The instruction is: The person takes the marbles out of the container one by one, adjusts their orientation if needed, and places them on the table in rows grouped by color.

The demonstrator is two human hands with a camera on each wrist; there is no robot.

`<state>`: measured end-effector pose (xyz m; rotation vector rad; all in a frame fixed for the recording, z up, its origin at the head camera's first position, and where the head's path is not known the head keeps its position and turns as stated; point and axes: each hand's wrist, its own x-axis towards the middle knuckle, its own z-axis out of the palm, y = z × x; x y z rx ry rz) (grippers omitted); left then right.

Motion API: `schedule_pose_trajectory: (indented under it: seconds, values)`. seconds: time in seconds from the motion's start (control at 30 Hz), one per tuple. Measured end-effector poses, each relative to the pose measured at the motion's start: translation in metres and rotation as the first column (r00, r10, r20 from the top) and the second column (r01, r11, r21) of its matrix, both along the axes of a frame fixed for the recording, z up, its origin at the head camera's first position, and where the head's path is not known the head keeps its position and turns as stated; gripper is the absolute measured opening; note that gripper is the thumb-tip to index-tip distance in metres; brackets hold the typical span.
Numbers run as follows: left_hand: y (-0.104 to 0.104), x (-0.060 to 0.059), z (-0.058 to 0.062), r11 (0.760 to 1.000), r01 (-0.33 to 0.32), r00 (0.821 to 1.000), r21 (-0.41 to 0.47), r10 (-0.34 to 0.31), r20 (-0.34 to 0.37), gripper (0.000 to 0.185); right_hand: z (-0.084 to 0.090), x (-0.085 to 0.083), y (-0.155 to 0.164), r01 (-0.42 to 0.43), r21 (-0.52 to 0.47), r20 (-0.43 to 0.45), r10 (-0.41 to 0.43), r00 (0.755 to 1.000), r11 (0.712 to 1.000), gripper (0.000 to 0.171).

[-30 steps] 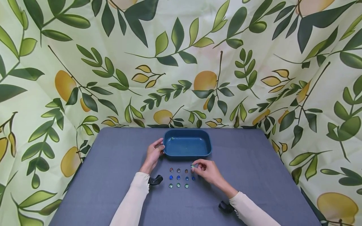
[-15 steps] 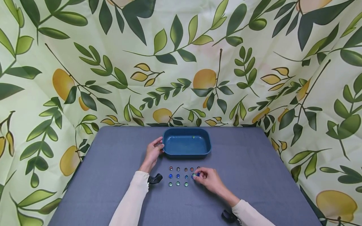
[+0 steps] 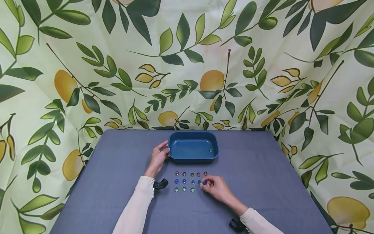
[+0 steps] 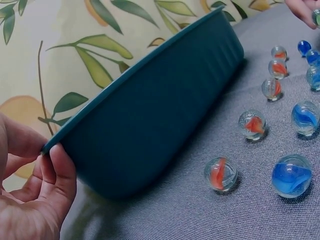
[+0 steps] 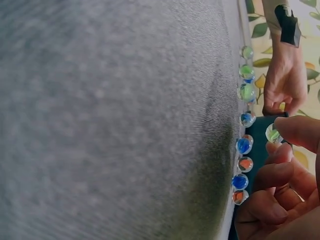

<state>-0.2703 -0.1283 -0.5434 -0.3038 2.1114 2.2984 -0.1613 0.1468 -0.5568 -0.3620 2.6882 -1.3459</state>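
Note:
A dark blue plastic basin (image 3: 193, 160) stands on the table, one green marble (image 3: 210, 150) lying inside toward its right end. My left hand (image 3: 158, 158) pinches the basin's left rim between thumb and fingers. In the right wrist view, my right hand (image 5: 280, 185) pinches a clear marble with green swirls (image 5: 273, 133) between thumb and fingertip, close over the right end of the marble rows. Three rows lie in front of the basin: orange-swirled marbles (image 4: 220, 174) at the back, blue marbles (image 4: 291, 175) in the middle, green marbles (image 3: 184, 188) in front. My fingers partly hide the blue row's right end.
A grey cloth (image 3: 122, 195) covers the table. Behind and on both sides hangs a leaf-and-fruit patterned curtain (image 3: 187, 71). Black wrist cameras (image 3: 160, 184) sit at both cuffs.
The marble in the basin has rolled from the far left to the right end. My right hand, holding its green marble, has moved slightly toward me, uncovering orange marbles. My left hand keeps its grip.

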Motion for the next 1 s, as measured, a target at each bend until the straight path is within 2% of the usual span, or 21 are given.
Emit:
schedule_pose_trajectory:
  seconds: [0.17,0.43,0.7,1.0]
  values:
    - [-0.0003,-0.0012,-0.0009,1.000,-0.007,1.000,0.005,0.007,-0.004,0.045,0.0002,0.0023,0.0006,-0.004,0.024,0.027,0.004,1.000,1.000,0.009]
    - [0.0000,0.0011,0.0048,1.000,-0.004,1.000,-0.010,0.004,0.019,0.045,-0.0043,0.0014,0.0013,0.004,0.029,0.010,-0.004,1.000,1.000,0.009]
    - [0.0000,0.0004,0.0036,1.000,0.013,0.999,-0.007,-0.013,0.035,0.045,-0.0086,0.0031,0.0019,-0.041,0.049,0.032,0.040,0.999,0.998,0.009]
    - [0.0000,0.0003,0.0032,1.000,0.004,0.999,-0.001,-0.004,0.032,0.045,-0.0067,0.0038,-0.0008,-0.070,0.116,0.006,0.070,0.998,0.991,0.010]
